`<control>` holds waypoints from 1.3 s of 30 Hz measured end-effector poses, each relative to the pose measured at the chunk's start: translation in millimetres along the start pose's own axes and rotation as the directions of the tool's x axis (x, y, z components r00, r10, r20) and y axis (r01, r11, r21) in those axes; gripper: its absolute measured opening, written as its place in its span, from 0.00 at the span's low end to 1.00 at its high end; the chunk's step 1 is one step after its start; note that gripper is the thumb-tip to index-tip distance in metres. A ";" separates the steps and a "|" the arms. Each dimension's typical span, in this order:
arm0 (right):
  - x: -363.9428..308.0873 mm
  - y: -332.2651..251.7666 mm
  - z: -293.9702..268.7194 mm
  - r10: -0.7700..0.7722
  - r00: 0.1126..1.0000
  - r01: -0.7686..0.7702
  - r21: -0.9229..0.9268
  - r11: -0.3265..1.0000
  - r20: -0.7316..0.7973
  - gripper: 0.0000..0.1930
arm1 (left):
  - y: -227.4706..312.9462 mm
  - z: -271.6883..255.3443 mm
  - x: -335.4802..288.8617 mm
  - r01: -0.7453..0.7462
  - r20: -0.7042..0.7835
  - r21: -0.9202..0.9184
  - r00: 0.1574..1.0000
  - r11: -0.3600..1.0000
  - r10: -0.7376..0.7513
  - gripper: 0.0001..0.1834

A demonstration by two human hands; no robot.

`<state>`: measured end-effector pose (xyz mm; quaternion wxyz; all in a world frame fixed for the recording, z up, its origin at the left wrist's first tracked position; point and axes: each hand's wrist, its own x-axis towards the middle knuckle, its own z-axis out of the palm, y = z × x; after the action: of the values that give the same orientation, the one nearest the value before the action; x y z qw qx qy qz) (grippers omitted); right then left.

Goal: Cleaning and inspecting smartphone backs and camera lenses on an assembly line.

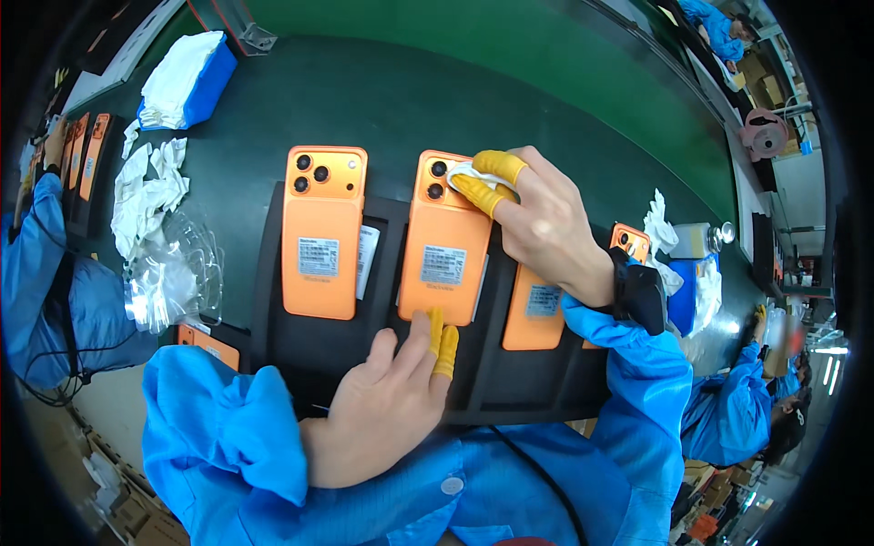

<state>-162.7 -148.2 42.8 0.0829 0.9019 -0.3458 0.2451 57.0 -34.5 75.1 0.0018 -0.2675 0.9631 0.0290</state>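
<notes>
My right hand (548, 217), with yellow finger cots on its fingertips, pinches a small white wipe (475, 175) against the camera area of an orange smartphone (444, 237). That phone lies back up in a black foam tray (387, 373), with a white label on its back. At its lower edge the stretched fingers of my left hand (387, 405) touch it, two of them in yellow cots. A second orange phone (323, 218) rests to the left in the tray, camera side up. Partly hidden under my right forearm is a third orange phone (533, 314).
At the far left stands a blue box (211, 86) piled with white wipes. Crumpled wipes (150, 191) and clear plastic (177, 278) lie nearer. On the right are another blue box (683, 305) and a bottle with a metal top (696, 239). Co-workers sit on both sides.
</notes>
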 end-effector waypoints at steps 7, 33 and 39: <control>4.5 -2.0 12.3 -0.045 0.997 0.046 0.008 0.999 -0.062 0.14 | -5.2 9.0 15.1 -0.291 0.156 0.076 0.948 0.954 0.277 0.16; -1.4 -19.8 10.7 -0.022 0.999 0.021 0.044 0.999 0.042 0.16 | -6.3 13.9 12.8 -0.295 0.059 0.042 0.954 0.955 0.292 0.13; -8.8 -16.3 8.9 0.025 0.999 -0.028 0.085 0.996 0.029 0.18 | -8.5 17.9 16.2 -0.297 0.017 0.062 0.955 0.953 0.296 0.12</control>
<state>-154.1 -133.7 31.0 0.0360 0.9033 -0.3480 0.2482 47.2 -49.1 56.4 0.0098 -0.1196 0.9928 -0.0010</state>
